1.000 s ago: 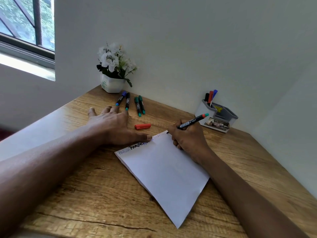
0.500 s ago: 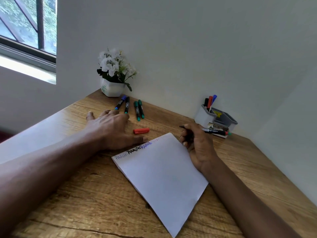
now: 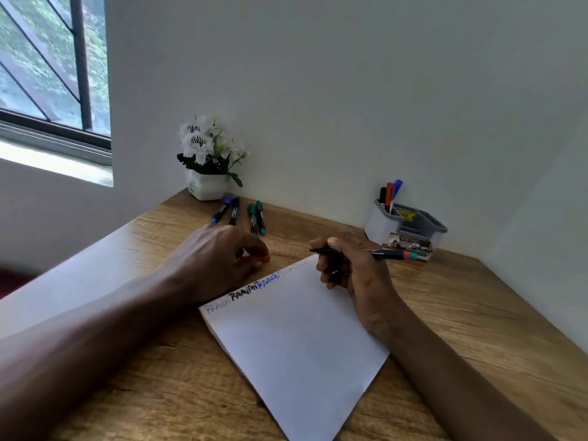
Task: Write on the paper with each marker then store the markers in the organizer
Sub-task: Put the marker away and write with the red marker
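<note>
Along the top edge of the white paper sheet [image 3: 296, 338] it says "RAAVAN" in bold black, then again in blue; other writing's too faint.

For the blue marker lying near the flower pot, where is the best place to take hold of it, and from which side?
Grip the blue marker at mid-barrel, coming from above with fingers across its width. It lies flat on the desk, pointing towards the flower pot, and a black marker lies close on its right. Approaching from the open left side probably gives the most finger room.
</note>
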Motion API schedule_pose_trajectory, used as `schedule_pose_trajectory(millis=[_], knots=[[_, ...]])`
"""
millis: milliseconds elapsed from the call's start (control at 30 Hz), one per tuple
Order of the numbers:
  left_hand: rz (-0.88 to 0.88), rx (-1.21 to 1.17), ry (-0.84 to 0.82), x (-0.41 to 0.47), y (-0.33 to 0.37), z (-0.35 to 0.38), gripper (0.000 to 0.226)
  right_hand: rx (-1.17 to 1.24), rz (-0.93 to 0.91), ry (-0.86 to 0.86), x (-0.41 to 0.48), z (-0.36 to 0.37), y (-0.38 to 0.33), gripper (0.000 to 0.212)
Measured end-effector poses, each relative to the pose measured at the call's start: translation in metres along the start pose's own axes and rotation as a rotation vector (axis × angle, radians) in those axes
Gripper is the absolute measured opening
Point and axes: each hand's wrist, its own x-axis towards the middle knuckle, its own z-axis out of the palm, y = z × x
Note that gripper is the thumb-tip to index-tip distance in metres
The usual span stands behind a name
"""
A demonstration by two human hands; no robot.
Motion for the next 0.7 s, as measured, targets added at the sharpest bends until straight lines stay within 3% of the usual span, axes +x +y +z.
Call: schedule_pose_trajectory(millis=[200, 300, 400, 533, 700], knots=[[-0.167, -0.358, 0.158, 0.001, -0.007, -0.003, 0.018, 0.048, 0.045, -0.209, -0.001, 0.000, -0.001, 0.039], [-0.173, -0.722, 0.112, -0.002, -0.003, -0.008, 0.022, 0.065, 0.036, -0.241, 0.000, 0.000, -0.001, 0.037], [-0.129, -0.941, 0.055, -0.004, 0.005, -0.010, 0.021, 0.092, -0.011, -0.263, -0.001, -0.001, -0.001, 0.023], [-0.112, -1.042, -0.032, -0.005, 0.011, -0.007, 0.029, 0.110, -0.049, -0.293, -0.005, -0.001, -0.001, 0.017], [-0.098, -1.038, -0.026, -0.004, 0.008, -0.006, 0.030, 0.120, -0.062, -0.272, -0.006, 0.000, -0.002, 0.015]])
